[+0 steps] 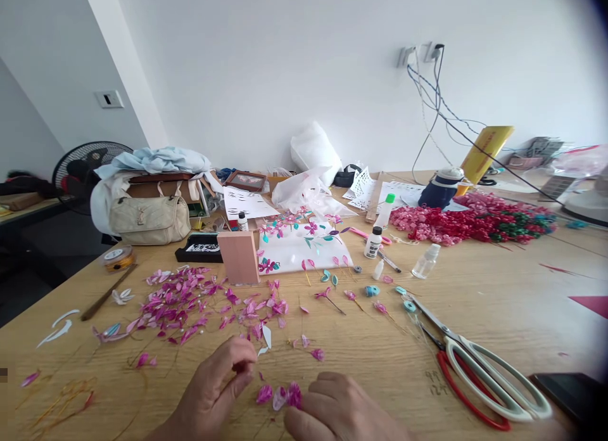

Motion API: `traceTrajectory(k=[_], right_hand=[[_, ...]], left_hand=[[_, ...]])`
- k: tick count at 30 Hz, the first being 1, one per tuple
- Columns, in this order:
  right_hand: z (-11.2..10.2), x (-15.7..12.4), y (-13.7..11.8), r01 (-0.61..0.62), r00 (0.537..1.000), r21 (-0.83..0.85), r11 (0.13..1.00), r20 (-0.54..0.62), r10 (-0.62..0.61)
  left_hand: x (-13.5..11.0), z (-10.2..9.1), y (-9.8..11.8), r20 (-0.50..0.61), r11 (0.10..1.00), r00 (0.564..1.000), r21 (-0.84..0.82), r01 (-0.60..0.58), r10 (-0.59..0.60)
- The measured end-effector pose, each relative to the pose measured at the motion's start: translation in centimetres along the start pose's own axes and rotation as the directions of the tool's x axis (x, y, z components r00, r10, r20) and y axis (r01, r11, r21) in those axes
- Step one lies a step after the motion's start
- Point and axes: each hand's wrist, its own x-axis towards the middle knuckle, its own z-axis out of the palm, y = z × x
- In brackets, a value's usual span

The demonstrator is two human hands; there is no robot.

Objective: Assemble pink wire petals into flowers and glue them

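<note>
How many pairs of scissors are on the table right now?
2. A white-handled pair lies at the right of the table, and a red-handled pair lies partly under it. Others may be hidden in the clutter farther back.

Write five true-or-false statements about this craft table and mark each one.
1. The left hand pinches a pink petal in its grip. True.
2. The scissors lie to the left of both hands. False: they lie on the right, beyond the right hand.
3. A wooden block stands upright behind the scattered petals. True.
4. The beige bag sits at the table's right end. False: it is at the far left.
5. A heap of red flowers lies at the far right. True.
</note>
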Motion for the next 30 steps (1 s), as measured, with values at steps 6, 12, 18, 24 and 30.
traceTrajectory(k=[6, 12, 18, 24, 30], right_hand=[[3.6, -1.1, 1.0, -0.072, 0.972, 0.092, 0.993, -0.215, 0.091], [3.5, -1.2, 0.9, -0.105, 0.948, 0.189, 0.976, -0.277, 0.156], [3.6, -1.4, 1.0, -0.144, 0.961, 0.239, 0.96, -0.196, 0.193], [3.3, -1.6, 1.0, -0.162, 0.955, 0.283, 0.946, -0.195, 0.221], [2.7, -1.9, 1.1, -0.139, 0.939, 0.252, 0.958, -0.274, 0.209]], left_hand=[[0.1, -0.2, 0.1, 0.108, 0.996, 0.991, 0.004, -0.085, 0.084], [0.0, -0.2, -0.2, 0.111, 0.994, 0.988, 0.02, -0.106, 0.103], [0.2, -0.1, -0.2, 0.01, 0.995, 0.999, 0.097, -0.035, 0.035], [0.0, -0.2, -0.3, -0.035, 0.999, 0.998, 0.02, 0.045, -0.044], [1.3, -2.5, 1.6, -0.323, 0.972, 0.926, -0.188, 0.14, -0.196]])
